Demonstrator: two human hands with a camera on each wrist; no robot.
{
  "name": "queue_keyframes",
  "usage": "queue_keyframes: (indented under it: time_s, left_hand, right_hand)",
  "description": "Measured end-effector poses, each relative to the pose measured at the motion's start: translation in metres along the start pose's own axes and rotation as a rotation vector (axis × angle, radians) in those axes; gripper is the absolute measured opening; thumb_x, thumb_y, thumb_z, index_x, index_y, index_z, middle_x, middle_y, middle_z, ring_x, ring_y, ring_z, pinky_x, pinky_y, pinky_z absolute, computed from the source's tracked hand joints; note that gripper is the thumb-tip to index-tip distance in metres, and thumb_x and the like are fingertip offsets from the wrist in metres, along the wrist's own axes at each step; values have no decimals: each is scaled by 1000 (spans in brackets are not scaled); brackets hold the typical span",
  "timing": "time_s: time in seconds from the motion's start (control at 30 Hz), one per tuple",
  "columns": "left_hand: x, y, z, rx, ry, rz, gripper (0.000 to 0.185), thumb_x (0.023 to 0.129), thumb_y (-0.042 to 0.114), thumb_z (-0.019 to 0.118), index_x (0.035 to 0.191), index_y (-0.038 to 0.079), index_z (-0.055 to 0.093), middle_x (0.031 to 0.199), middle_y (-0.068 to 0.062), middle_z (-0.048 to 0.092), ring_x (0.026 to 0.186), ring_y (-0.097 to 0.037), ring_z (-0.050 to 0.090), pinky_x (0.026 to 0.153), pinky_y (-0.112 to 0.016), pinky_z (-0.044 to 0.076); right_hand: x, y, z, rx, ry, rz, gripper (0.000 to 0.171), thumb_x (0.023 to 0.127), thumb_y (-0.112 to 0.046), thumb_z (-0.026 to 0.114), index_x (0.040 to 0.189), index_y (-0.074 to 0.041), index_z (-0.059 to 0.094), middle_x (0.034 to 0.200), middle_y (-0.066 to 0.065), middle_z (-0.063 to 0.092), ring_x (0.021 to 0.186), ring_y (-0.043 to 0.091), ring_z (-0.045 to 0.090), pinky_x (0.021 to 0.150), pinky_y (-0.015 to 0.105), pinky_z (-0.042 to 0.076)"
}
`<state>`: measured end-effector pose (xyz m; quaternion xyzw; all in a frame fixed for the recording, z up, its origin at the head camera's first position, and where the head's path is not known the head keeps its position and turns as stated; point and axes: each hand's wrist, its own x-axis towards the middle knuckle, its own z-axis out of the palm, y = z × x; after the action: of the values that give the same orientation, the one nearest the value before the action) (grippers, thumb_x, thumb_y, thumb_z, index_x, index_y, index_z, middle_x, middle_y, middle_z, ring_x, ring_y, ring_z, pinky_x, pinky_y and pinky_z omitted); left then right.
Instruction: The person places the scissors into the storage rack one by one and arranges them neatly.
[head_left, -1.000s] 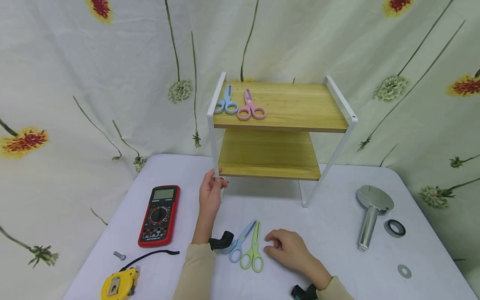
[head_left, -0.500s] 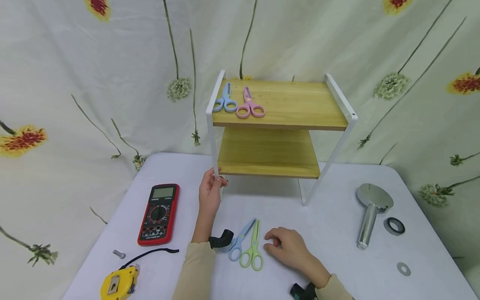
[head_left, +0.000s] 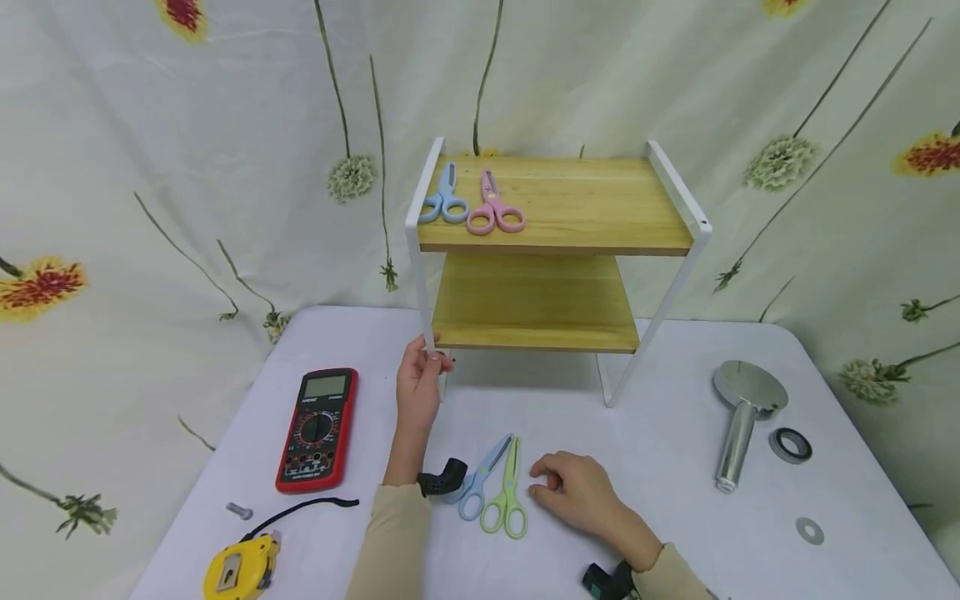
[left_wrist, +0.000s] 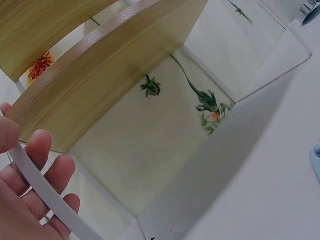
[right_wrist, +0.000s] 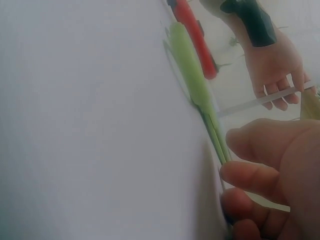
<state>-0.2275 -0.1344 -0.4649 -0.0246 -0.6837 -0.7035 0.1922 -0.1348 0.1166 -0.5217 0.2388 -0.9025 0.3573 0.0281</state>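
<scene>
A: What is the left hand [head_left: 417, 385] doing?
B: Its fingers curl round the thin white metal leg [head_left: 427, 321] of the rack [head_left: 555, 250].
A: And the right hand [head_left: 581, 493]?
B: It rests on the white table [head_left: 660, 467], fingers loosely curled, holding nothing, just beside the green scissors [head_left: 506, 500]. Blue scissors [head_left: 474, 486] lie touching them.
A: What is in the rack?
B: Two smooth wooden shelves. On the top one lie little blue scissors [head_left: 443, 197] and pink scissors [head_left: 492, 207] with round plastic handles.

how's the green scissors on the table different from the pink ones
The green scissors lie on the white table, beside the right hand; the pink scissors lie on the rack's top shelf. Green against pink. Both are closed, handles toward the person.
</scene>
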Motion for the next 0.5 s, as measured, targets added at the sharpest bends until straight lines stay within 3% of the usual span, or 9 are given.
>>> queue_keyframes:
  time_s: [0.27,0.5]
  left_hand:
    - [1,0,-1,4,-7,-14,30,105,0,44,133,-3,55,80,11,60,81,-3,62,86,-18,52]
    - [0,1,-1,6,-5,-15,31,105,-1,42,133,-4,54,80,10,60,81,-3,61,85,-18,52]
  right_hand:
    - [0,-2,1,16,-10,-4,14,83,-22,78,95,-16,75,68,-15,52,60,-7,39,57,16,36]
    - [-3,-14,7,21,-64,-57,31,80,-29,81,107,-14,74,78,-11,59,67,-5,44,67,18,38]
